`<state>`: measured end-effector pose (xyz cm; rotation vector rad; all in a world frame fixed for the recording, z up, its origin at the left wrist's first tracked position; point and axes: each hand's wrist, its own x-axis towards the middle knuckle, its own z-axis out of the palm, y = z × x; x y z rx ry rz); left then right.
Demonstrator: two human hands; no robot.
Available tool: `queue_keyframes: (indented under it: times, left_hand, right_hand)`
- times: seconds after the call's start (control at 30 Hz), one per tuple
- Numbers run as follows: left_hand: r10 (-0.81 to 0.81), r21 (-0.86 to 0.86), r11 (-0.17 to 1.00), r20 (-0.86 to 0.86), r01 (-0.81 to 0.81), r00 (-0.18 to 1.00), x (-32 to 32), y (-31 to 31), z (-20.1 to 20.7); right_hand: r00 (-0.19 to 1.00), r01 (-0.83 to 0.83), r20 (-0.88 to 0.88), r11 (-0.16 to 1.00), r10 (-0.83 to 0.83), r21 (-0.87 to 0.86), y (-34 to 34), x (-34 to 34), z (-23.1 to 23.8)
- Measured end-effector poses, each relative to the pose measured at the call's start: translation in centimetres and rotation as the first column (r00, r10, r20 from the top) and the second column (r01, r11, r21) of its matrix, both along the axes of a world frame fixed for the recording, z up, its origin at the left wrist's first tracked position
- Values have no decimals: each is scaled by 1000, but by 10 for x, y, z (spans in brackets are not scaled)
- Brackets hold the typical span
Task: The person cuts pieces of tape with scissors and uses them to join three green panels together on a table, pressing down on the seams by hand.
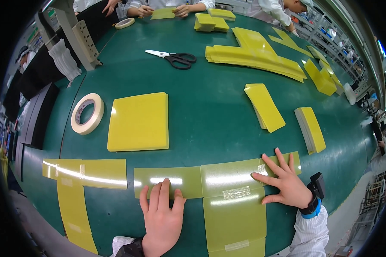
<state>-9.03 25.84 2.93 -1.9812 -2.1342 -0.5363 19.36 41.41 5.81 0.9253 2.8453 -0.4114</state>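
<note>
Several yellow sheets lie edge to edge in a T shape on the green table. My left hand (pixel 161 216) rests with spread fingers on the left sheet (pixel 188 182) of the top row. My right hand (pixel 285 184) is spread flat where the middle sheet (pixel 227 173) meets the right sheet (pixel 294 158), partly covering that seam. A strip of clear tape (pixel 236 192) bridges the middle sheet and the large sheet (pixel 233 218) below it. Another tape strip (pixel 236 245) crosses a lower seam. A second taped T-shaped piece (pixel 73 197) lies to the left.
Beyond my hands are a masking tape roll (pixel 98 112), a square sheet stack (pixel 138 128), narrow stacks (pixel 266 109) (pixel 306 128) and black-handled scissors (pixel 180 60). Joined sheets (pixel 257 55) are piled farther back. Across the table, a co-worker's hands (pixel 182 10) hold a yellow sheet. A power strip post (pixel 83 40) stands left.
</note>
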Motion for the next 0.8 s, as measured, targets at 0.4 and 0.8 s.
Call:
queue_keyframes:
  times: [0.4,0.8]
  left_hand:
    - [-10,-3,1000,-16,10,1000,0,1,3]
    - [-33,21,999,-1,33,999,-3,1,-5]
  right_hand:
    - [999,15,-36,1000,-14,8,2,-2,10]
    - [911,-361,-173,927,373,98,-34,-94,-3]
